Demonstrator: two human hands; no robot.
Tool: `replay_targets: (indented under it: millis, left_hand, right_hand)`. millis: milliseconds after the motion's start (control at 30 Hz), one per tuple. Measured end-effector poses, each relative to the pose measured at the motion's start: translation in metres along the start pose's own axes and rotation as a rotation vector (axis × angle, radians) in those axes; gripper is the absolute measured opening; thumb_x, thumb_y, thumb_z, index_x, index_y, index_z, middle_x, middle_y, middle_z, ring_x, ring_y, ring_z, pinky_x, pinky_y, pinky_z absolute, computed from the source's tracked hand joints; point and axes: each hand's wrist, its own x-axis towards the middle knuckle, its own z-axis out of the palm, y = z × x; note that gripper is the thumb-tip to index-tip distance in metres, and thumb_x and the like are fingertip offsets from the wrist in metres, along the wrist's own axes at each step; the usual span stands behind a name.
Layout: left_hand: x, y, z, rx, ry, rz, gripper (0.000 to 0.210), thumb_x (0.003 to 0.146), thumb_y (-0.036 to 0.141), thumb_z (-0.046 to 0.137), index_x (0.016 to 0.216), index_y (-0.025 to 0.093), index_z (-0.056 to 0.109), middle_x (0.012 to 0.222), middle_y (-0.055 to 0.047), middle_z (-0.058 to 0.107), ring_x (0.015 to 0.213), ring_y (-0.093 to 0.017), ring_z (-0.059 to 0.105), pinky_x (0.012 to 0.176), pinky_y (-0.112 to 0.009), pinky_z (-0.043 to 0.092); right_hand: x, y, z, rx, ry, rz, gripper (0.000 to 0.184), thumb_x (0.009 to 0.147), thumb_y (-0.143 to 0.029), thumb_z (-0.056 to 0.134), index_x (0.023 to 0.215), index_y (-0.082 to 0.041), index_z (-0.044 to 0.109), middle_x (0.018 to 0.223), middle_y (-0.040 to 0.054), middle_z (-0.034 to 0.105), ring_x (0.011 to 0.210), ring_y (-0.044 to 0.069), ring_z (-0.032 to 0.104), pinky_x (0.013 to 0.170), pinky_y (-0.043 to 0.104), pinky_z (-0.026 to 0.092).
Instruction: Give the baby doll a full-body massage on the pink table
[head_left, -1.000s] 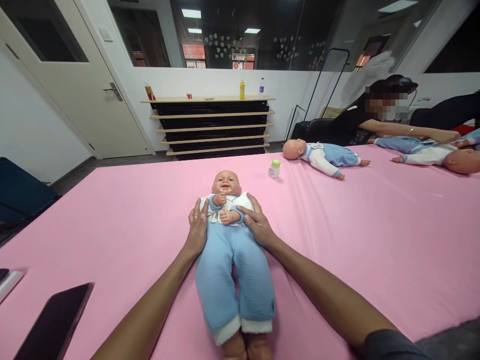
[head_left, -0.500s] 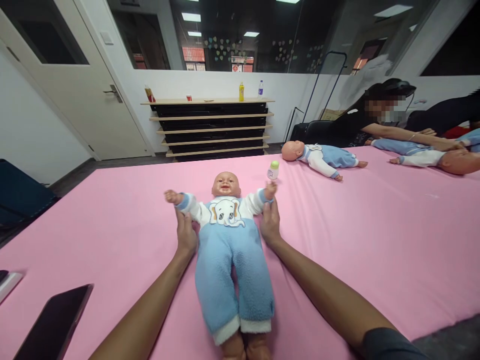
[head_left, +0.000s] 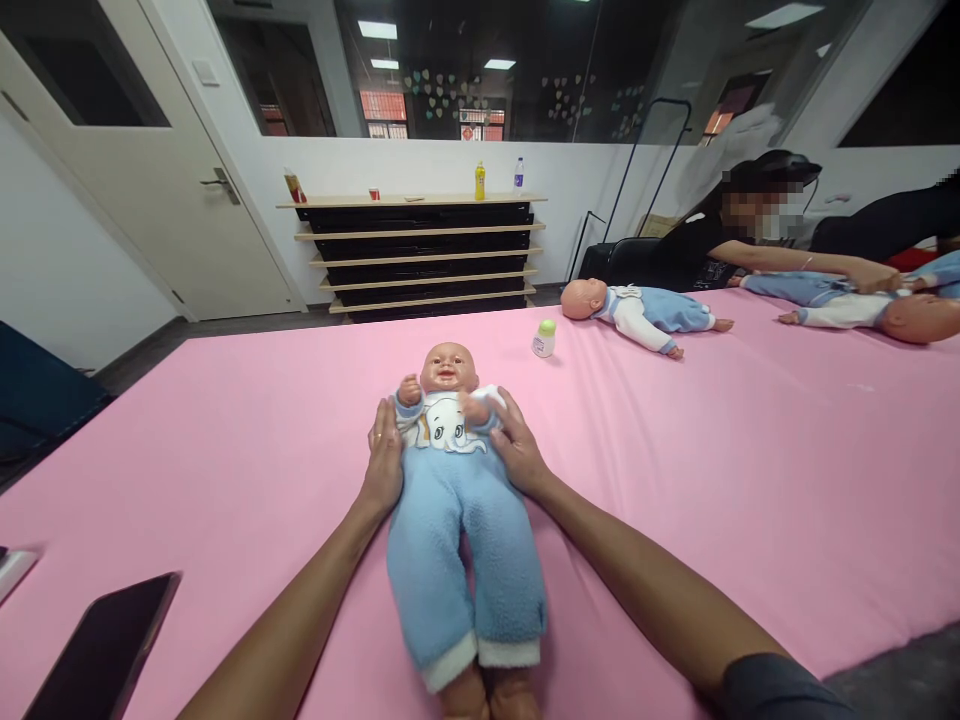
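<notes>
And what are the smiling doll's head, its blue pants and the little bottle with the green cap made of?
Doll's head: probably hard plastic or vinyl, smooth and slightly shiny, because light glints on it.
Blue pants: they look like fleece, soft and matte, with a fuzzy surface.
Bottle: maybe smooth plastic, whitish, as is the green cap, but it's too small to be sure.

"How's the light?"
"Bright and even over the pink cloth-covered worktop point(head_left: 262, 450), with faint shadows beside the blue-and-white-clothed plastic baby doll point(head_left: 465, 510); white rectangular lamps point(head_left: 377, 30) glow in the dark glass window point(head_left: 510, 25)."
"And sharpness?"
"Mostly crisp, but one plastic doll fist point(head_left: 472, 408) blurs, and wide-angle stretch tilts the cream rectangular door point(head_left: 150, 190) toward the left edge."
</notes>
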Motion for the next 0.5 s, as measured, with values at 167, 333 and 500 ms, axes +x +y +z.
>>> replay_targets:
  millis: [167,333,500]
  left_hand:
    - [-0.001,0.016,0.0,0.13,-0.141,0.068,0.056,0.102,0.049,0.013,0.152,0.035,0.034,0.164,0.002,0.017,0.153,-0.019,0.007,0.125,-0.048,0.003]
    - [-0.005,0.022,0.003,0.134,-0.142,0.072,0.054,0.102,0.048,0.016,0.152,0.035,0.034,0.164,0.002,0.016,0.153,-0.02,0.007,0.125,-0.049,0.005]
    - [-0.004,0.01,0.002,-0.024,0.1,0.017,0.063,0.1,0.052,0.027,0.158,0.031,0.014,0.165,-0.003,0.015,0.153,-0.021,0.009,0.126,-0.044,0.007]
  right_hand:
    - [0.0,-0.006,0.005,-0.15,-0.159,-0.098,0.041,0.092,-0.049,0.059,0.13,-0.036,0.063,0.164,-0.0074,0.009,0.153,0.027,-0.001,0.124,0.054,0.003]
    - [0.0,-0.008,0.009,-0.185,-0.157,-0.135,0.043,0.09,-0.048,0.062,0.131,-0.035,0.063,0.164,-0.0059,0.007,0.153,0.028,0.0,0.123,0.056,0.001]
    - [-0.002,-0.001,0.005,-0.101,0.082,-0.055,0.063,0.089,-0.05,0.06,0.146,-0.028,0.045,0.162,0.004,0.02,0.15,0.027,0.019,0.123,0.05,0.019]
